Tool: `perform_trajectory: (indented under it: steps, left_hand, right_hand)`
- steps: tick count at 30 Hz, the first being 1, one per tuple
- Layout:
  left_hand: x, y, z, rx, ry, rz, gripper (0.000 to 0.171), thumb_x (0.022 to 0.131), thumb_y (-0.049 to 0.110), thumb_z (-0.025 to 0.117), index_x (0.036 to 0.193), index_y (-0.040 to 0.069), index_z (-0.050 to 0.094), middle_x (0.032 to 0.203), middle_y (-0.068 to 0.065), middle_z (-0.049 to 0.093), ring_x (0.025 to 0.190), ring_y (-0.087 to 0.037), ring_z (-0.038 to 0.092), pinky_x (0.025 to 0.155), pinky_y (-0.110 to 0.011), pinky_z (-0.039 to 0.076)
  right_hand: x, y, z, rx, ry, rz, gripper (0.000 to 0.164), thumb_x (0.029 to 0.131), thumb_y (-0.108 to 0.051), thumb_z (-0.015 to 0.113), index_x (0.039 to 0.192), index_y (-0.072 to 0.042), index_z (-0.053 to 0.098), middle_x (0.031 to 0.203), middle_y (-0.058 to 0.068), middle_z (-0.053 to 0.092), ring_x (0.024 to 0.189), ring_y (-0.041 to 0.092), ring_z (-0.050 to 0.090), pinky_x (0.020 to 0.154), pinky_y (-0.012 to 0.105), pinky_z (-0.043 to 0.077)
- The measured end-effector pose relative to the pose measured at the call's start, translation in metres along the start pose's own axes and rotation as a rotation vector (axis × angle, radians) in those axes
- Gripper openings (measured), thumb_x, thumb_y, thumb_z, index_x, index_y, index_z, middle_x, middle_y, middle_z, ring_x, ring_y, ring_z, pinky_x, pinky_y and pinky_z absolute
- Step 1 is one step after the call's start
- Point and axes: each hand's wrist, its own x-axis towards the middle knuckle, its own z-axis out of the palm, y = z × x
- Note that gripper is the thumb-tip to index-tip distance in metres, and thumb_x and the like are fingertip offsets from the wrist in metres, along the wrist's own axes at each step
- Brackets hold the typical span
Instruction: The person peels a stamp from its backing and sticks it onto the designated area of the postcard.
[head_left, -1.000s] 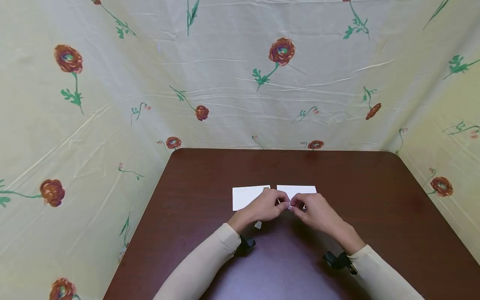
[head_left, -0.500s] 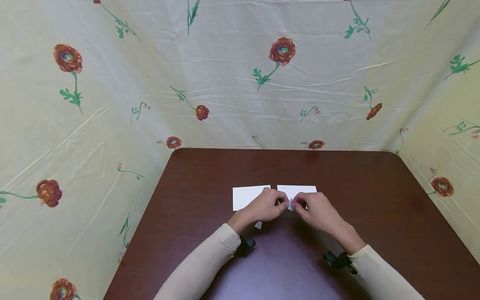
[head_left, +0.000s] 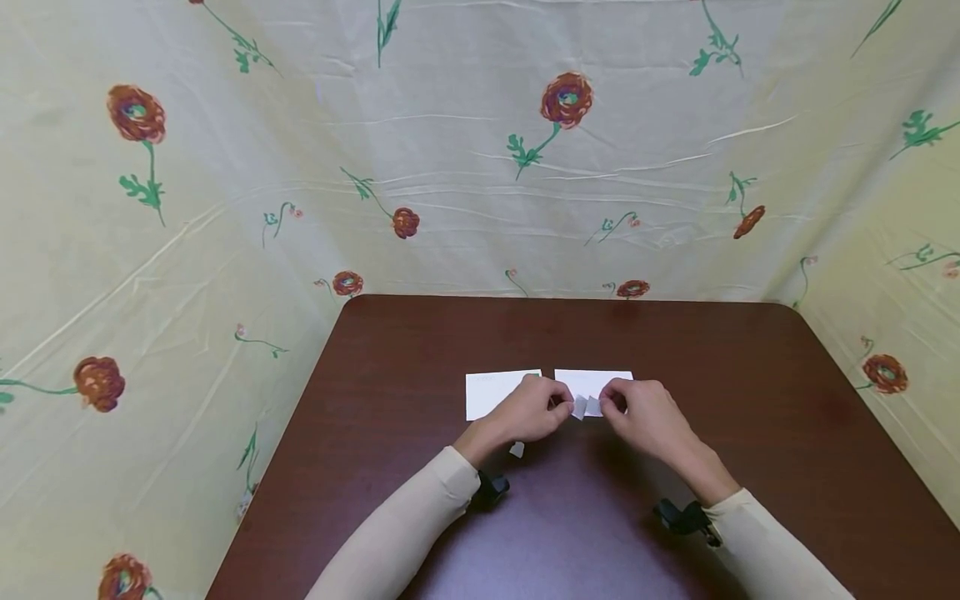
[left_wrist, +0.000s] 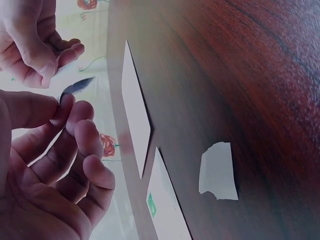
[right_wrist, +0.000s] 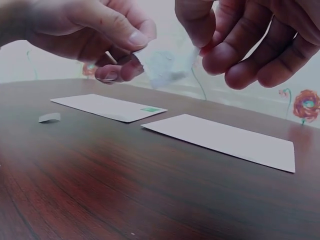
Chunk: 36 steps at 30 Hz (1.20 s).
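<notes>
My left hand (head_left: 528,411) pinches a small whitish stamp (right_wrist: 159,60) between thumb and forefinger; its serrated edge shows in the right wrist view. In the head view my right hand (head_left: 651,417) pinches a second small pale piece of paper (head_left: 593,406), just right of the stamp. Both hands are raised over the near edge of a plain white envelope (right_wrist: 225,142). To its left lies another white envelope (right_wrist: 100,106), bearing a green stamp (right_wrist: 150,109) in one corner; the left hand covers part of it in the head view.
A small torn scrap of white paper (left_wrist: 218,171) lies on the dark brown table (head_left: 420,333), nearer me than the left envelope. Black wrist cameras are strapped under both sleeves. Flower-printed cloth (head_left: 465,125) hangs behind and beside the table.
My right hand has drawn away to the right, a pale piece of paper coming apart from the stamp. The left hand has stayed almost in place, holding the stamp.
</notes>
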Motion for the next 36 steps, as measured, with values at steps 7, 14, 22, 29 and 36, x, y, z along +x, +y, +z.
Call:
perform_trajectory:
  steps: [7,14,22,29,36]
  left_hand:
    - [-0.001,-0.001,0.001,0.008,0.043,-0.048,0.015,0.095,0.017,0.061,0.089,0.014,0.074,0.075,0.009,0.065,0.067,-0.002,0.055,0.063,-0.016,0.046]
    - [0.000,0.000,0.002,0.001,0.073,-0.067,0.013,0.093,0.017,0.061,0.087,0.015,0.073,0.075,0.009,0.065,0.066,-0.002,0.055,0.062,-0.017,0.046]
    - [-0.003,0.002,0.005,-0.011,0.066,-0.076,0.014,0.093,0.016,0.061,0.089,0.015,0.074,0.074,0.010,0.065,0.066,0.000,0.055,0.063,-0.016,0.046]
    - [-0.001,0.000,0.004,-0.014,0.086,-0.061,0.014,0.093,0.015,0.062,0.088,0.014,0.075,0.074,0.010,0.065,0.066,0.000,0.055,0.063,-0.016,0.046]
    - [0.002,-0.001,0.003,-0.015,0.080,-0.072,0.015,0.093,0.016,0.061,0.088,0.014,0.075,0.074,0.010,0.065,0.066,0.000,0.056,0.063,-0.016,0.046]
  right_hand:
    - [-0.005,0.003,0.001,0.004,-0.035,0.053,0.008,0.088,-0.017,0.069,0.081,-0.015,0.071,0.062,-0.009,0.057,0.053,0.008,0.046,0.052,0.025,0.040]
    - [-0.016,-0.001,0.014,0.033,-0.177,0.067,0.015,0.085,-0.012,0.066,0.073,-0.020,0.067,0.056,-0.012,0.049,0.051,0.006,0.042,0.051,0.024,0.037]
    - [-0.029,-0.003,0.024,0.007,-0.262,0.046,0.020,0.083,-0.014,0.069,0.067,-0.024,0.063,0.057,-0.015,0.050,0.051,0.004,0.044,0.050,0.023,0.038]
    - [-0.028,-0.003,0.025,-0.026,-0.255,0.009,0.017,0.079,-0.012,0.074,0.067,-0.024,0.070,0.059,-0.019,0.056,0.053,0.003,0.047,0.052,0.024,0.041]
    - [-0.023,-0.004,0.021,-0.027,-0.245,0.001,0.011,0.080,-0.015,0.076,0.073,-0.023,0.071,0.064,-0.017,0.058,0.057,0.004,0.049,0.054,0.025,0.042]
